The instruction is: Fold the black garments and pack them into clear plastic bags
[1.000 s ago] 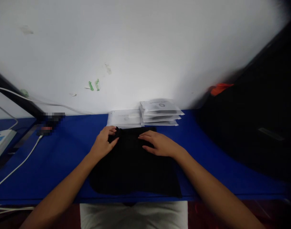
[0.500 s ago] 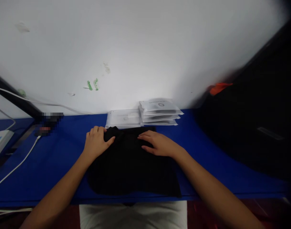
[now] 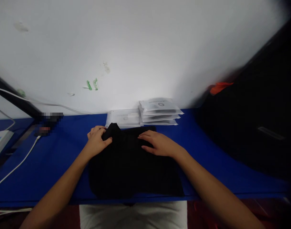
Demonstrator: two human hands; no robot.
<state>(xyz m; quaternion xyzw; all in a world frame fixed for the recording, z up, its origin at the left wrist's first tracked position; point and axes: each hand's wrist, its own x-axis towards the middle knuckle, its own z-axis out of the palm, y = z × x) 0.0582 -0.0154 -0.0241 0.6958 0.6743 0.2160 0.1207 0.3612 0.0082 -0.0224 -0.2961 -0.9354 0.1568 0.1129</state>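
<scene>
A piece of black cloth [image 3: 135, 171], perhaps a garment, lies in front of me with its near side close to the table's edge. At its far left corner my left hand [image 3: 96, 142] has a raised fold between thumb and fingers. My right hand [image 3: 157, 143] rests on the far right part of the cloth, fingers stretched out and pressing flat. Its thumb is apart from the other fingers. Dark folds hide the exact shape of the cloth.
Behind the cloth, against the white wall [image 3: 140, 57], several clear plastic bags [image 3: 161, 108] are stacked on the blue table [image 3: 71, 140], with another bag [image 3: 123, 118] beside them. A large black mass [image 3: 250, 133] takes up the right side. White cables [image 3: 23, 160] run at left.
My left hand has shifted slightly and the cloth's far left corner now stands higher in a peak. My right hand has stayed in place.
</scene>
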